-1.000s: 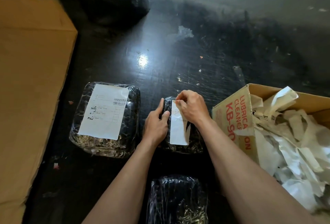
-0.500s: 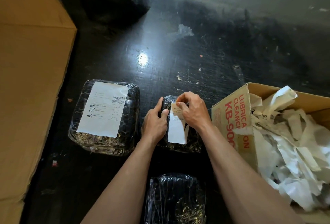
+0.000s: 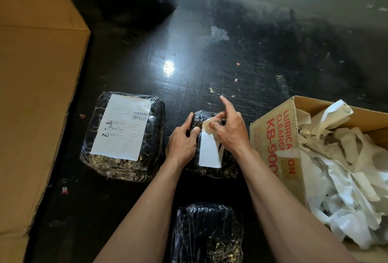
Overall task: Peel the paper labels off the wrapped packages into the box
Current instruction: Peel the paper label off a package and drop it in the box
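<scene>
Dark scuffed floor (image 3: 210, 63) carries the small wrapped package (image 3: 212, 170); its paper label (image 3: 210, 151) runs lengthwise away from the person, far end curled up. Right hand (image 3: 228, 130) pinches that lifted end, forefinger sticking out straight. Left hand (image 3: 182, 143) clasps the package's left side. Scrap-filled box (image 3: 277, 136) stands just right, nearest the right hand.

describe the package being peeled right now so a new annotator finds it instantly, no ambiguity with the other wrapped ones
Start at the open cardboard box with red lettering, stuffed with peeled paper; the package sits just left of it on the dark floor. Both hands, left hand and right hand, are on it. Unlike the wider package with a flat barcode label and the bare one nearest the camera, its narrow white label is curled up at the top.
</scene>
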Tool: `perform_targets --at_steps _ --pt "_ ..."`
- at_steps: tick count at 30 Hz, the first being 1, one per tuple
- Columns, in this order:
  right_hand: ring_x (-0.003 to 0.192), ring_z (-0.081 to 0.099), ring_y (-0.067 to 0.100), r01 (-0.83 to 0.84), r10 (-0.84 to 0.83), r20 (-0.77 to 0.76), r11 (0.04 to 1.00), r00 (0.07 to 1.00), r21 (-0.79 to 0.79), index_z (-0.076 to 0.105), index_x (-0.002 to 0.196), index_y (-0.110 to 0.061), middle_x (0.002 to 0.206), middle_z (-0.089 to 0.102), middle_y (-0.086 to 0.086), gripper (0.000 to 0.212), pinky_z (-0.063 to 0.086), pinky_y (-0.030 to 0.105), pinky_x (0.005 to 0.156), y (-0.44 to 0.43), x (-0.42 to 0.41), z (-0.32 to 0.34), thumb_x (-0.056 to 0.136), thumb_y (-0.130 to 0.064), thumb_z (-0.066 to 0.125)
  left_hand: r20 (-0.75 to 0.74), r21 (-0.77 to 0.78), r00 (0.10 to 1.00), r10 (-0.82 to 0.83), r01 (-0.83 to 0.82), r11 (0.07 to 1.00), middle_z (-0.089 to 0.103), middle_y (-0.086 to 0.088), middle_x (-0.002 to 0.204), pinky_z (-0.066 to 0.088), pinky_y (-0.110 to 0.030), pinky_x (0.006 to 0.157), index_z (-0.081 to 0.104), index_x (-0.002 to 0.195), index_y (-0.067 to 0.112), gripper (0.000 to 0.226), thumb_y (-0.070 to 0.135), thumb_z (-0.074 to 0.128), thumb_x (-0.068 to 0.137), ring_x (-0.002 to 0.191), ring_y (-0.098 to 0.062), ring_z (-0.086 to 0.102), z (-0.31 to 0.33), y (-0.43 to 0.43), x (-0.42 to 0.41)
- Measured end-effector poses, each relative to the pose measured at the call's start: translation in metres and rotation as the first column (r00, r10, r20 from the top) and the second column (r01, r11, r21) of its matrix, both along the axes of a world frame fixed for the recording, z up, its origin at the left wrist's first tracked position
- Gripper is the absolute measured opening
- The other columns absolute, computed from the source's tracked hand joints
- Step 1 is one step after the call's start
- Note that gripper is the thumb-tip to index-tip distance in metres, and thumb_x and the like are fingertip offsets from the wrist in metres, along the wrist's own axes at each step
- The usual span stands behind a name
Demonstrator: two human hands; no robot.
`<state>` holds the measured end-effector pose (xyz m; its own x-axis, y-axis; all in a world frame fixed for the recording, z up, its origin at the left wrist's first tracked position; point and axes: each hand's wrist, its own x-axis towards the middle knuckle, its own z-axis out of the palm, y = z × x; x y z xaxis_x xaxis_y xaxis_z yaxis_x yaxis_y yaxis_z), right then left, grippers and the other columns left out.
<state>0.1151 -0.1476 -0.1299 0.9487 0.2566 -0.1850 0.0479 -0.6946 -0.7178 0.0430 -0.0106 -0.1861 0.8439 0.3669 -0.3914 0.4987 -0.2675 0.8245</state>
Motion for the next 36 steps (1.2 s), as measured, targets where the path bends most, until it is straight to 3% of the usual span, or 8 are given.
perform_targets --at_steps 3,5,8,10,18,25,31,36 --pt "0.117 0.047 0.018 -0.022 0.029 0.051 0.992 0.998 -0.127 0.065 0.13 -0.019 0.115 0.056 0.0 0.042 0.042 0.03 0.101 0.003 0.004 -0.003 0.089 -0.014 0.071 -0.007 0.006 1.0 -0.003 0.003 1.0 0.065 -0.003 0.13 0.047 -0.039 0.103 0.04 0.147 0.052 0.056 0.054 0.052 0.092 0.122 -0.021 0.06 -0.001 0.001 0.001" --pt "0.119 0.05 0.019 -0.012 0.017 0.031 0.989 0.999 -0.15 0.073 0.117 -0.018 0.115 0.056 -0.002 0.028 0.038 0.027 0.097 0.001 0.008 -0.002 0.088 -0.018 0.074 -0.022 0.017 1.0 -0.005 0.006 1.0 0.064 -0.003 0.123 0.048 -0.04 0.101 0.039 0.148 0.053 0.054 0.053 0.052 0.096 0.118 -0.022 0.06 0.001 0.001 0.0" --pt "0.108 0.06 0.02 -0.022 0.025 0.014 0.987 1.0 -0.158 0.078 0.096 -0.02 0.104 0.066 -0.005 0.008 0.046 0.033 0.091 -0.002 0.013 0.002 0.09 -0.019 0.073 -0.046 0.048 0.999 0.003 -0.001 0.999 0.061 -0.002 0.113 0.048 -0.04 0.098 0.037 0.148 0.055 0.052 0.052 0.051 0.098 0.113 -0.023 0.06 0.004 0.0 0.0" --pt "0.103 0.061 0.019 -0.014 0.021 0.051 0.989 0.998 -0.145 0.078 0.09 -0.02 0.098 0.068 -0.006 0.005 0.047 0.033 0.088 -0.002 0.01 0.005 0.089 -0.018 0.074 -0.047 0.042 0.999 0.019 -0.017 0.999 0.061 -0.001 0.114 0.048 -0.038 0.097 0.038 0.147 0.055 0.051 0.052 0.052 0.098 0.113 -0.022 0.06 0.007 -0.001 0.0" --pt "0.102 0.056 0.015 0.015 -0.007 0.104 0.997 0.995 -0.081 0.079 0.093 -0.017 0.093 0.064 -0.011 0.006 0.045 0.032 0.087 -0.006 -0.008 0.009 0.09 -0.019 0.075 -0.045 0.064 0.998 0.041 -0.038 0.997 0.062 0.001 0.125 0.046 -0.036 0.097 0.041 0.146 0.055 0.049 0.051 0.052 0.098 0.119 -0.02 0.058 0.01 -0.004 0.0" --pt "0.109 0.046 0.008 0.058 -0.049 0.169 0.997 0.984 -0.049 0.081 0.094 -0.018 0.092 0.062 -0.016 0.008 0.027 0.006 0.084 -0.007 -0.021 0.01 0.09 -0.017 0.075 -0.033 0.054 0.997 0.063 -0.061 0.997 0.065 0.001 0.131 0.049 -0.037 0.1 0.046 0.144 0.052 0.05 0.052 0.055 0.095 0.122 -0.02 0.059 0.006 -0.004 0.001" --pt "0.108 0.049 0.01 0.057 -0.057 0.144 0.998 0.988 0.005 0.081 0.093 -0.022 0.088 0.061 -0.018 0.011 0.038 0.028 0.091 -0.009 -0.026 0.013 0.089 -0.014 0.075 -0.009 0.029 0.997 0.076 -0.075 0.997 0.065 0.003 0.134 0.048 -0.037 0.103 0.047 0.143 0.052 0.05 0.052 0.057 0.094 0.124 -0.017 0.059 0.003 -0.004 0.0" --pt "0.108 0.05 0.011 0.045 -0.049 0.166 0.999 0.985 0.03 0.081 0.092 -0.023 0.089 0.064 -0.018 0.008 0.042 0.027 0.093 -0.016 -0.031 0.015 0.087 -0.018 0.078 -0.007 0.053 0.996 0.083 -0.083 0.995 0.065 0.001 0.132 0.048 -0.034 0.101 0.047 0.144 0.051 0.05 0.051 0.056 0.095 0.123 -0.018 0.059 0.003 -0.005 0.0"
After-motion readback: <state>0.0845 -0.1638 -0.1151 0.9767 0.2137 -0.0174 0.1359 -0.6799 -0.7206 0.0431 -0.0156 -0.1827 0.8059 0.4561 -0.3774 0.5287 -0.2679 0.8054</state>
